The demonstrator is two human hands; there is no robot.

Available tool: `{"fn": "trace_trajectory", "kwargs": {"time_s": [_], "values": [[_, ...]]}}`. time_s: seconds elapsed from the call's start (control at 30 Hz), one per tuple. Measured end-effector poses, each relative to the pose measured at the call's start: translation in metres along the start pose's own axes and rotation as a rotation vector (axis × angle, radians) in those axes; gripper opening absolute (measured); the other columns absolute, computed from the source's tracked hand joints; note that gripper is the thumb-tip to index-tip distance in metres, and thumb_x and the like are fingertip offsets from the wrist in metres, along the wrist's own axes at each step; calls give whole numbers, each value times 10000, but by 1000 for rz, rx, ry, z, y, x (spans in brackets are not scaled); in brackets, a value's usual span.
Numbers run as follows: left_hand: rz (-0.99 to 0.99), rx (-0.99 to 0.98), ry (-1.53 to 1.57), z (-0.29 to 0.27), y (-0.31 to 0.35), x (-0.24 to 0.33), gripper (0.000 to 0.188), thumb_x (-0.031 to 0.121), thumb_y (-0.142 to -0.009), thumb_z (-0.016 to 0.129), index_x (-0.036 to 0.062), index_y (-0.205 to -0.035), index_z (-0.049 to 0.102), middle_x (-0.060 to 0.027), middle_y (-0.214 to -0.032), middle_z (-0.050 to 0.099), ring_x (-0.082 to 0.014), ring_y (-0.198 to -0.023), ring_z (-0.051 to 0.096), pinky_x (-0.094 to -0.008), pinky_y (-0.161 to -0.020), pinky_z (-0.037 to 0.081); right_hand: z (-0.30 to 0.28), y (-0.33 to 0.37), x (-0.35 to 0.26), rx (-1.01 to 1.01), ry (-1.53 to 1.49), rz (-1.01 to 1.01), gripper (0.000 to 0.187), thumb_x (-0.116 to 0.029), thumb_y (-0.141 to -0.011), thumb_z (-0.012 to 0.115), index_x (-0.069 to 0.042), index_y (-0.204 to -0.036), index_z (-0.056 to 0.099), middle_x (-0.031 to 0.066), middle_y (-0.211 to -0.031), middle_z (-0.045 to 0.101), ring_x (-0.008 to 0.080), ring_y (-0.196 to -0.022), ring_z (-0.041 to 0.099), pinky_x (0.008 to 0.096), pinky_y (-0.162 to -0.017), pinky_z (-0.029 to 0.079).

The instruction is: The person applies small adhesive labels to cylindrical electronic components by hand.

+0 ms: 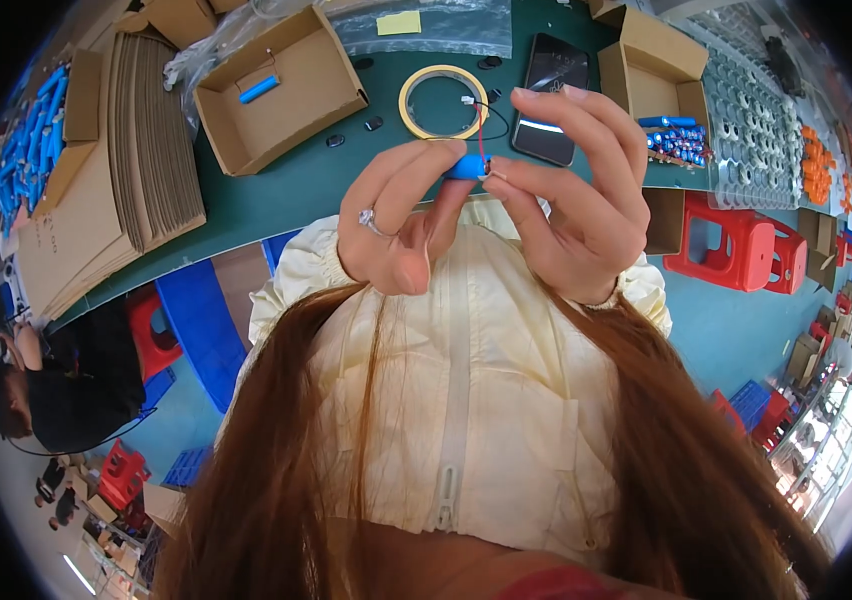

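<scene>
In front of my chest, a small blue cylindrical battery [463,168] lies between the thumb and fingers of my left hand [394,215], which wears a ring. Red and black wires rise from the battery's right end to a small white connector [468,100] over a tape roll [407,118]. At that same end, my right hand [586,205] pinches with thumb and index finger, its other fingers raised and spread. Whatever sits in that pinch is too small to name.
Beyond my left hand an open cardboard box [321,118] holds one wired blue battery [259,89]. Stacked flat cardboard [161,150] and a box of blue batteries [36,140] stand left. A phone [551,75], a box with wired batteries [681,145] and clear trays [756,130] lie right.
</scene>
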State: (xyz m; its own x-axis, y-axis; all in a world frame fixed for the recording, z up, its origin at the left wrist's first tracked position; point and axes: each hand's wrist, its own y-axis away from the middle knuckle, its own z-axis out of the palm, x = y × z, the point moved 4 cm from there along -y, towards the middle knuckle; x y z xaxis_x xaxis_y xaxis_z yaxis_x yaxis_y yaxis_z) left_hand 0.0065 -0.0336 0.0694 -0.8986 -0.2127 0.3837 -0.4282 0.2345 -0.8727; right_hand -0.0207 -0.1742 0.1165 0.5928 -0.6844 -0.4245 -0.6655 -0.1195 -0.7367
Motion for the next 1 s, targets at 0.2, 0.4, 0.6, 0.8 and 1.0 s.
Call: {"fn": "trace_trajectory", "kwargs": {"time_s": [0.2,0.4,0.6,0.8,1.0], "values": [[86,-14,39,-1,1,6,875,-150,-715,631,315,-1353,254,-229,-956,590,-324,-703,582,-347,-547,528,-2,1,-1,-6,47,51,148,-57,-590,734,-58,-721,665,106,-1073,610,301,-1046,505,366,-860,406],[161,51,41,6,9,2,844,-150,-721,627,268,-1355,261,-247,-950,586,-320,-691,579,-347,-544,528,-5,-13,-13,-143,159,189,142,-81,-579,755,-61,-701,685,132,-1156,583,297,-1138,472,355,-921,373],[135,-12,28,3,9,0,834,-174,-673,653,159,-1335,271,-259,-922,589,-327,-678,582,-355,-558,537,-4,-15,-9,-241,231,203,152,-135,-586,761,-87,-715,696,130,-1237,533,290,-1185,445,359,-931,351],[64,20,61,6,16,-1,861,-169,-632,680,103,-1334,261,-243,-901,599,-329,-677,590,-365,-576,540,-2,-16,-8,-319,259,183,182,-175,-598,757,-94,-753,708,129,-1266,508,295,-1192,439,366,-934,341],[-188,-208,-32,-4,12,3,649,-98,-661,694,1,-1223,386,-147,-891,632,-279,-715,625,-311,-635,529,5,-4,10,-409,23,156,149,-161,-667,715,-65,-779,693,131,-1230,527,304,-1171,449,388,-925,345]]}}
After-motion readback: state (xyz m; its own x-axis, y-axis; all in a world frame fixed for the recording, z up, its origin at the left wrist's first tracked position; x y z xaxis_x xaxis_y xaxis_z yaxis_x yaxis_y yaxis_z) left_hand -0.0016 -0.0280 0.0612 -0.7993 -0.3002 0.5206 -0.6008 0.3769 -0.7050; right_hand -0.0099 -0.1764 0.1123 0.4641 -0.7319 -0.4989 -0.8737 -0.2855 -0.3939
